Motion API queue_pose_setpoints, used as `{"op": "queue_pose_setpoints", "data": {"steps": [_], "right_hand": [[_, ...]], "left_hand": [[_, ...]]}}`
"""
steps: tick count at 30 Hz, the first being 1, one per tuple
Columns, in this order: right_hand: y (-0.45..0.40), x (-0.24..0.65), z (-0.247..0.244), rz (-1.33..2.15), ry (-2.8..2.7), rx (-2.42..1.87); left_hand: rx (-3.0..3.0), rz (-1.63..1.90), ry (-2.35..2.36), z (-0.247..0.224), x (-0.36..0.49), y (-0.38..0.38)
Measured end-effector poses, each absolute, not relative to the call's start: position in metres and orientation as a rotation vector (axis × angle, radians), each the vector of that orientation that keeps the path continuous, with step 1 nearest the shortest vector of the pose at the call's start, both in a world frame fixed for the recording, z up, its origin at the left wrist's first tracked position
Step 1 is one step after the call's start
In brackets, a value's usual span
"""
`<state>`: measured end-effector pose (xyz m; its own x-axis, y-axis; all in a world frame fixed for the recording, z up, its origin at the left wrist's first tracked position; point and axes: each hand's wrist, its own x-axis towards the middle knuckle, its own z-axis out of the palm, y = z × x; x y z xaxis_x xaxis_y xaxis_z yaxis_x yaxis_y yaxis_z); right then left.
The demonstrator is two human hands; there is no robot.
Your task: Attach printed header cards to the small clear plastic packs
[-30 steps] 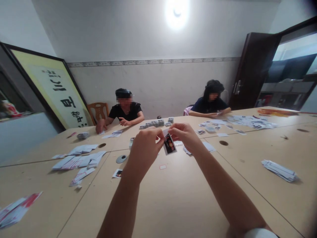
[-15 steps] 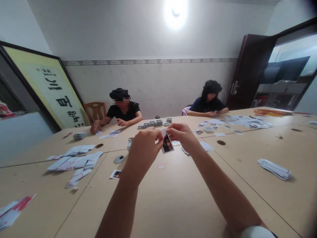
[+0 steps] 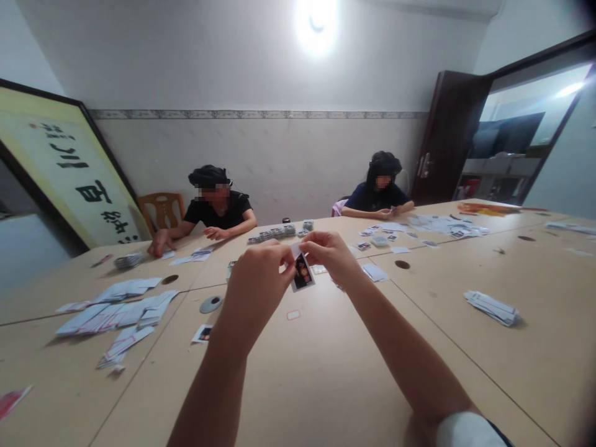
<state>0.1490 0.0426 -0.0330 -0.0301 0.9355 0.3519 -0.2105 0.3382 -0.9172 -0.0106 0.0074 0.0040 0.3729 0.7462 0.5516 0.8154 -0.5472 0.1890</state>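
- Head view: the small rectangular black-printed card with a white border and orange-red figures (image 3: 303,273) sits at the centre of the frame, raised above the pale wood-coloured table (image 3: 298,385).
- Change noted: the camera's aim turns toward the right, so the table items and the framed yellow calligraphy panel (image 3: 69,167) lie further left in the frame than in the earlier one.
- Meaning, as judged: the card remains under fine fingertip handling; most of the apparent movement belongs to the camera.
- Grip, left hand (image 3: 263,273): thumb and finger close in a narrow pinch on the card's upper left side.
- Grip, right hand (image 3: 328,248): fingertips pinch narrowly at its upper right side, near a white portion. Whether that portion is part of the card cannot be told.
- Difference: at mid left, the seated person in a black top (image 3: 216,208) no longer shows the white slip raised in the earlier frame.
- Difference: the red-and-white papers (image 3: 13,402) at lower left are largely cut off by the frame edge.
- Surroundings: the small white red-edged label (image 3: 293,315) lies below the hands in the frame; the bundle of long white paper slips (image 3: 491,307) lies at right.
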Motion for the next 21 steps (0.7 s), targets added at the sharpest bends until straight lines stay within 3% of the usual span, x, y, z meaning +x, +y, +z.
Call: {"op": "queue_pose_setpoints", "data": {"steps": [21], "right_hand": [[0.0388, 0.1470, -0.0312, 1.056, -1.207, -0.744]], "left_hand": [[-2.445, -0.821, -1.419, 0.0068, -0.0110, -0.0006]]}}
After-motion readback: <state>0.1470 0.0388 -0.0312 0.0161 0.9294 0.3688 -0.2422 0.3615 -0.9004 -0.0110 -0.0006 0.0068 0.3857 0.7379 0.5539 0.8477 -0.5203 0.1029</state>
